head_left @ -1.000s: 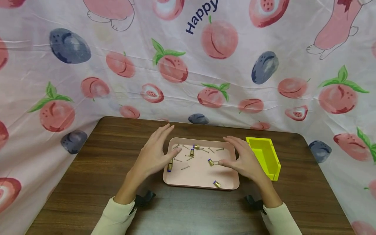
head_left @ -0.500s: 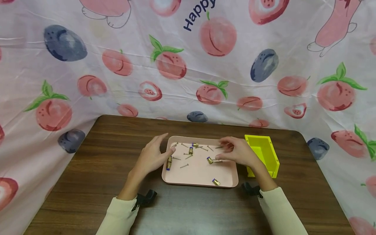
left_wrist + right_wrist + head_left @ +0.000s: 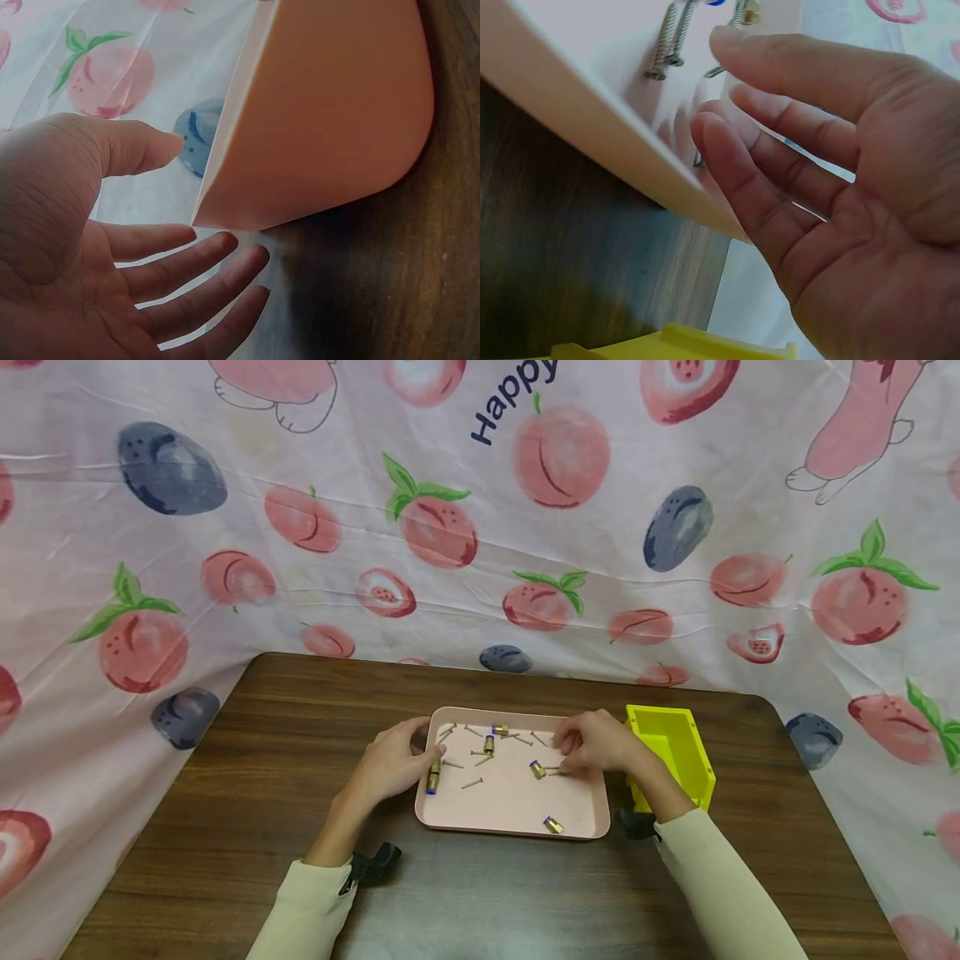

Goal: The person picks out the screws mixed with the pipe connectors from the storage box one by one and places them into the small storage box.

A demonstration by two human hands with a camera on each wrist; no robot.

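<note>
A pale pink tray point(image 3: 495, 812) holds several loose screws point(image 3: 472, 783) and several brass fittings point(image 3: 552, 825) with blue collars. My left hand point(image 3: 390, 760) is at the tray's left rim, thumb above the rim and fingers on the outer side. In the left wrist view its fingers point(image 3: 195, 262) are spread beside the tray's corner, with nothing in the palm. My right hand point(image 3: 600, 745) reaches over the tray's right side, fingers bent downward. In the right wrist view its thumb point(image 3: 780, 64) stands apart from the fingers. Two screws point(image 3: 663, 45) lie near the thumb; another screw is partly hidden by a fingertip.
A yellow open bin point(image 3: 693, 768) stands just right of the tray, partly behind the right forearm. Both stand on a dark wooden table point(image 3: 300, 710). A fruit-print cloth point(image 3: 465, 635) hangs behind the table's far edge.
My left hand has lowered to the tray's left rim. My right hand has dropped into the tray's right side, its fingers bending from their earlier spread.
</note>
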